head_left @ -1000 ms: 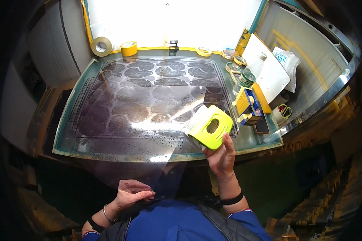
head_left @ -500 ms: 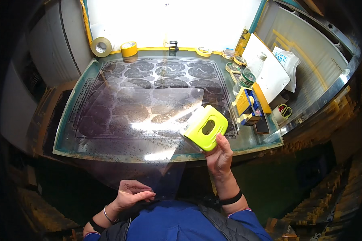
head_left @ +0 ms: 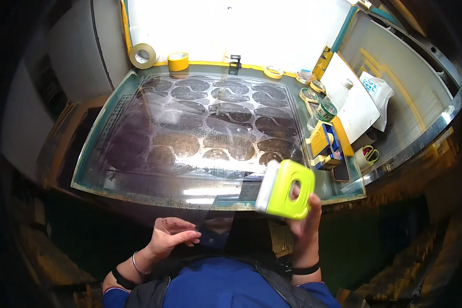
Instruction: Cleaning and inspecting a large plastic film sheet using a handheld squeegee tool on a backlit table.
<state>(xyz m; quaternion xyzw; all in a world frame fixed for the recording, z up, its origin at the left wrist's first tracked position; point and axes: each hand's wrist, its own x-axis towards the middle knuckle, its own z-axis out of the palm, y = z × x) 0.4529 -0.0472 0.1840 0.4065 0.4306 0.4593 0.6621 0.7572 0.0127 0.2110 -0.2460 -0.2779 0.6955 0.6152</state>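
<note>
My right hand (head_left: 309, 222) grips a lime-green hole punch (head_left: 282, 201) with an oval opening in its handle and a pale base, held above the table's front right edge. The punch is slightly blurred. Close to my body, my left hand (head_left: 172, 237) pinches the near edge of a transparent film (head_left: 214, 225). The film stretches forward over the glass table, carrying small dark marks and bright reflections. Beneath it lies a sheet with rows of dark rounded shapes (head_left: 232, 110). Where the film's far edge ends is hard to make out.
Tape rolls (head_left: 178, 61) and a black clip (head_left: 234, 61) line the back below a bright white panel (head_left: 231, 31). Along the right side are a plastic bottle (head_left: 327, 109), a blue-and-yellow tape dispenser (head_left: 327, 146), a phone (head_left: 341, 173) and a cup with scissors (head_left: 367, 155).
My right hand has drawn the hole punch to the right and toward me, turning it and moving it off the film. The left hand keeps its pinch. The whole view has shifted slightly.
</note>
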